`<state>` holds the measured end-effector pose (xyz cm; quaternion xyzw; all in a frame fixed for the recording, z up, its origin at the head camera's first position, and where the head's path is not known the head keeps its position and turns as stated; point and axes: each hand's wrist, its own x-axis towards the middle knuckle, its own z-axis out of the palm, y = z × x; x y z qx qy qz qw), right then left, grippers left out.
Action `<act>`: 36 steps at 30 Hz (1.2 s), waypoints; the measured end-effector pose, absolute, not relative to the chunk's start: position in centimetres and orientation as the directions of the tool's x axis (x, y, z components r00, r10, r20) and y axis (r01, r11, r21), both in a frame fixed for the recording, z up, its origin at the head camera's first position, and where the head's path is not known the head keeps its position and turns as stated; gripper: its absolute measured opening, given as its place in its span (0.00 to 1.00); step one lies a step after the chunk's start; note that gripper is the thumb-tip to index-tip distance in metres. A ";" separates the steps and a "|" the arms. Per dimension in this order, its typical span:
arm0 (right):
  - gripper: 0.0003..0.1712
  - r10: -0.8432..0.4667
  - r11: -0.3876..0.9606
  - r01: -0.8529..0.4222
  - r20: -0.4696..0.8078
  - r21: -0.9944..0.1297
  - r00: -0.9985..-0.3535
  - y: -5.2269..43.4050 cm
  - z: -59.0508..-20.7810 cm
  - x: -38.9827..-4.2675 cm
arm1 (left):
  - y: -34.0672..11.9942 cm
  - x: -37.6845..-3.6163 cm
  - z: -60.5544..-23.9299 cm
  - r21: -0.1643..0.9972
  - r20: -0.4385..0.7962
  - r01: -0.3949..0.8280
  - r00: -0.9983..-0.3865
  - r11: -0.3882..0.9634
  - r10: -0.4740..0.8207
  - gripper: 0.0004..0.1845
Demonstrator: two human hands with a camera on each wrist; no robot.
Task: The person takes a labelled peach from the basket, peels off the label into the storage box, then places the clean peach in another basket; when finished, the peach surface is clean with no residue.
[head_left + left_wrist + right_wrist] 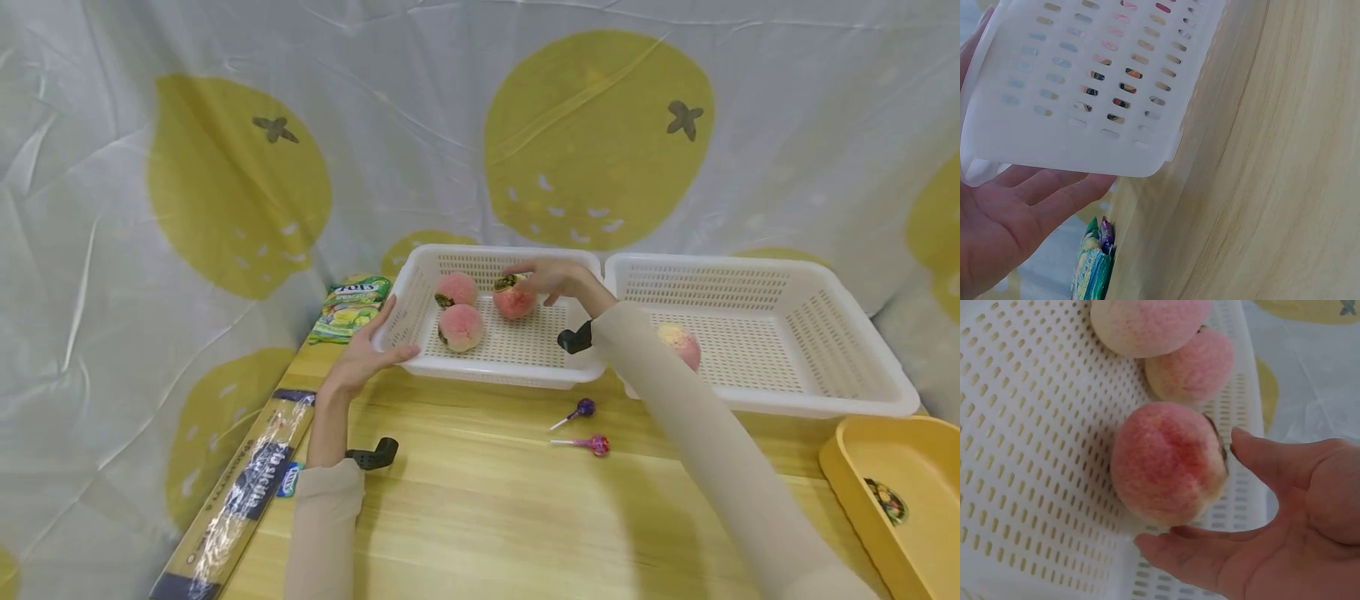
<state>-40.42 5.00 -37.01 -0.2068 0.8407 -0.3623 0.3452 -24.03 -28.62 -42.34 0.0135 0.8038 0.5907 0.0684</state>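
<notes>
Three pink peaches lie in the left white basket [495,373]. My right hand [551,279] reaches into it and cups the far peach [514,298], which rests on the basket floor. In the right wrist view the right hand [1297,531] has its thumb by the stem of this peach [1166,462] and relaxed fingers touching its underside. The other two peaches [456,289] [461,327] lie just to the left. My left hand [363,354] lies flat against the basket's near-left corner; the left hand [1016,212] has straight fingers under the basket [1085,75].
A second white basket [825,404] at right holds one peach [678,343]. Two lollipops [579,409] [592,444] lie on the wooden table. There is a yellow tray [847,467] at far right, and a candy bag [351,307] and a long pasta pack [247,492] at left.
</notes>
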 end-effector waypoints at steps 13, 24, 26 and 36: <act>0.30 -0.402 0.602 0.144 -0.454 -0.786 -0.795 3.9 -38.1 -40.5 | -28.2 -25.0 -42.3 0.951 -0.097 -0.053 -0.986 0.304 0.133 0.55; 0.28 -0.403 0.564 0.107 -0.386 -0.819 -0.830 6.5 -35.5 -39.1 | -28.2 -25.7 -42.4 0.952 -0.090 -0.038 -0.983 0.303 0.160 0.54; 0.27 -0.451 0.555 0.014 -0.316 -0.831 -0.835 7.7 -33.8 -38.2 | -28.7 -25.6 -42.4 0.951 -0.092 -0.042 -0.984 0.305 0.152 0.54; 0.27 -0.660 0.307 -0.136 -0.107 -0.942 -0.744 13.1 -29.4 -27.3 | -30.5 -25.1 -41.7 0.951 -0.106 -0.066 -0.987 0.302 0.120 0.54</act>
